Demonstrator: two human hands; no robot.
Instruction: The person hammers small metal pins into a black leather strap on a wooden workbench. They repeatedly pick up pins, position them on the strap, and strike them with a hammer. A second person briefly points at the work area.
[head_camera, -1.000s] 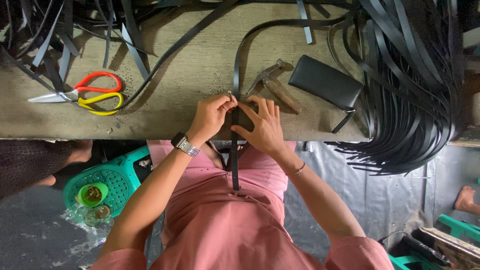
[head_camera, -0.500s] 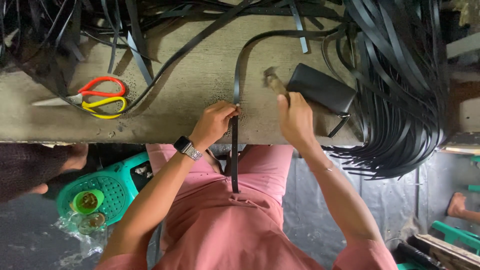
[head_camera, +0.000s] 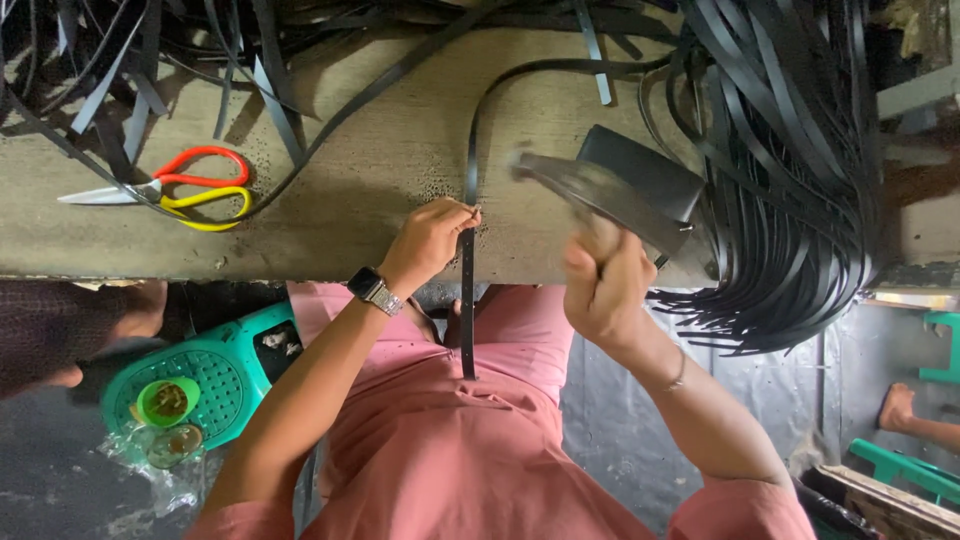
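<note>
Hammer (head_camera: 575, 185) now raised in right hand (head_camera: 600, 290), left hand (head_camera: 430, 240) still on strap (head_camera: 467, 250).

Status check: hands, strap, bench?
Left hand pinches black strap at bench edge. Right hand grips raised hammer, blurred. Scissors lie clear, left.

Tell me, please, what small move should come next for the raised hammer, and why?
Probably a short, controlled tap down onto the black strap just above the left hand. The right hand holds the hammer lifted and blurred, its head near the strap, while the left-hand fingers pinch the strap against the wooden table.
</note>
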